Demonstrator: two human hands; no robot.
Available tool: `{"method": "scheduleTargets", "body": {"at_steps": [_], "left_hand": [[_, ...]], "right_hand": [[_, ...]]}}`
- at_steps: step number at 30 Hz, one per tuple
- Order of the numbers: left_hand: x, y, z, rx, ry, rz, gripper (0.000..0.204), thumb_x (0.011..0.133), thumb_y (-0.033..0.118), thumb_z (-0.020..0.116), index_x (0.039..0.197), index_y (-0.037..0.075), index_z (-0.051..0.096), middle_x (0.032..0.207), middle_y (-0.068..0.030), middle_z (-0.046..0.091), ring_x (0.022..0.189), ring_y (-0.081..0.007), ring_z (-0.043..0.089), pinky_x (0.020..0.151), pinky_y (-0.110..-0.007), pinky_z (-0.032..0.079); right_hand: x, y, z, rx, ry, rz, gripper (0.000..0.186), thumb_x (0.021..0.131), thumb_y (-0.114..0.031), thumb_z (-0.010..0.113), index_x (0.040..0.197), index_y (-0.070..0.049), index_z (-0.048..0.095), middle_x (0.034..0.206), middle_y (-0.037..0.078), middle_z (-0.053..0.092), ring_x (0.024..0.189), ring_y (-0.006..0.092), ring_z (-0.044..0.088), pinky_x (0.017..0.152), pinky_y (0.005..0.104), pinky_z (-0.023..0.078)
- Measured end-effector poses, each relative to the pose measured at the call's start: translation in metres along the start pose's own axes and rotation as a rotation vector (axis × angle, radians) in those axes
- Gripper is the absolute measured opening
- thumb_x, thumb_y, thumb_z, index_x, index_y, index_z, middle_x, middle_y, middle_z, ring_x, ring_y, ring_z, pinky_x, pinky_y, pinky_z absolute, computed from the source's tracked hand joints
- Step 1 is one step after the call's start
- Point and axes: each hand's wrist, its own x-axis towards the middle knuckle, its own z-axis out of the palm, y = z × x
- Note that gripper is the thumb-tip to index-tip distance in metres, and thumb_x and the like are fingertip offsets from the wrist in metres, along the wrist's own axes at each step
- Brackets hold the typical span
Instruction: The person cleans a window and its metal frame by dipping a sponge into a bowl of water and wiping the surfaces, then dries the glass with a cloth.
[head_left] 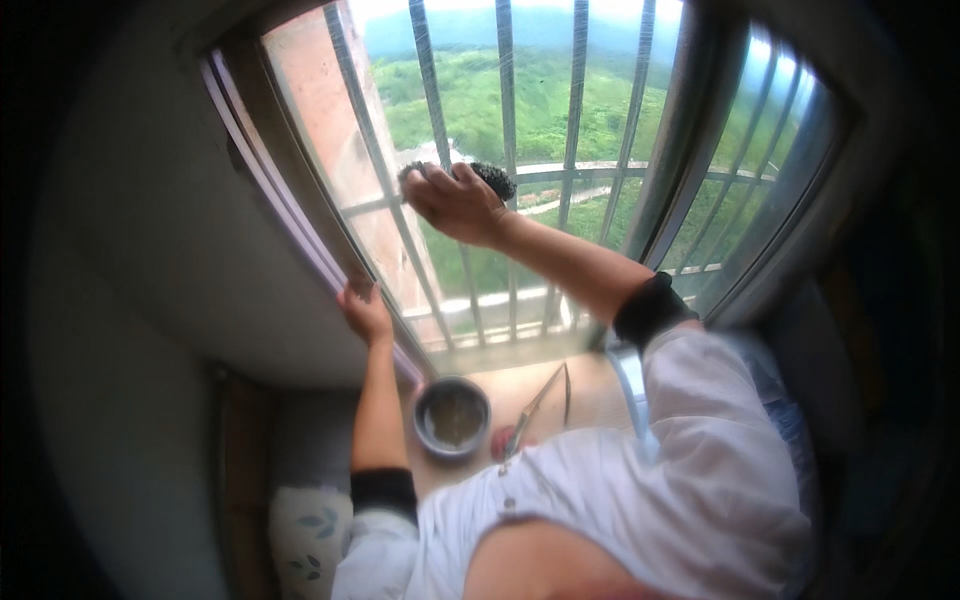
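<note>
My right hand (450,205) is raised to the barred window, its fingers curled over a dark, shaggy scrubbing pad (492,182) at the glass (470,110). My arm crosses the window from the lower right. Lower on the left, my left hand (366,315) grips the edge of the window frame (300,175), fingers wrapped on it. Below the window, a round metal pot (420,420) holding murky water stands on a pale ledge (590,390). A long, thin tool (522,420), possibly a squeegee, lies beside it; its shape is unclear.
Metal bars (575,100) run outside the glass, with green hills beyond. A second barred pane (730,170) is at the right. A pale wall (150,250) borders the left. A cushion with leaf patterns (305,540) is at the lower left. A pale blue object (632,400) sits by my right sleeve.
</note>
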Motion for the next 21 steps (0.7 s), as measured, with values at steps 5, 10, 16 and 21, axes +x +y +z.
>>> {"method": "scheduleTargets", "body": {"at_steps": [5,10,16,21], "left_hand": [[-0.001,0.000,0.000,0.045,0.031,0.069,0.036,0.075,0.008,0.075,0.107,0.005,0.059,0.104,-0.0146,0.057,0.102,-0.0343,0.055,0.088,-0.042,0.045],[-0.003,-0.006,0.009,0.104,0.105,0.144,0.040,0.076,0.010,0.075,0.111,0.001,0.057,0.108,-0.0180,0.057,0.104,-0.0378,0.054,0.090,-0.044,0.044],[0.001,-0.017,0.014,0.093,0.079,0.092,0.046,0.077,0.011,0.075,0.118,0.000,0.057,0.114,-0.0204,0.058,0.106,-0.0383,0.055,0.091,-0.043,0.045],[0.001,-0.030,0.019,0.096,0.125,0.189,0.042,0.077,0.009,0.075,0.115,0.000,0.059,0.109,-0.0184,0.058,0.101,-0.0357,0.056,0.089,-0.043,0.045]], "right_hand": [[-0.028,0.128,-0.024,0.049,0.043,0.301,0.017,0.087,-0.011,0.058,0.104,-0.015,0.060,0.082,0.003,0.057,0.071,0.0136,0.053,0.056,0.0283,0.045],[-0.016,0.183,-0.053,-0.227,0.088,0.611,0.018,0.096,-0.018,0.052,0.096,-0.004,0.063,0.078,0.010,0.062,0.068,0.0233,0.060,0.067,0.0349,0.049],[0.014,0.008,-0.016,0.070,0.075,-0.018,0.019,0.089,-0.015,0.058,0.108,-0.017,0.057,0.106,0.002,0.056,0.081,0.0155,0.055,0.065,0.0281,0.046],[0.019,0.193,-0.006,0.037,0.295,0.502,0.016,0.096,-0.021,0.052,0.102,-0.011,0.063,0.067,0.005,0.059,0.059,0.0180,0.061,0.052,0.0356,0.050]]}}
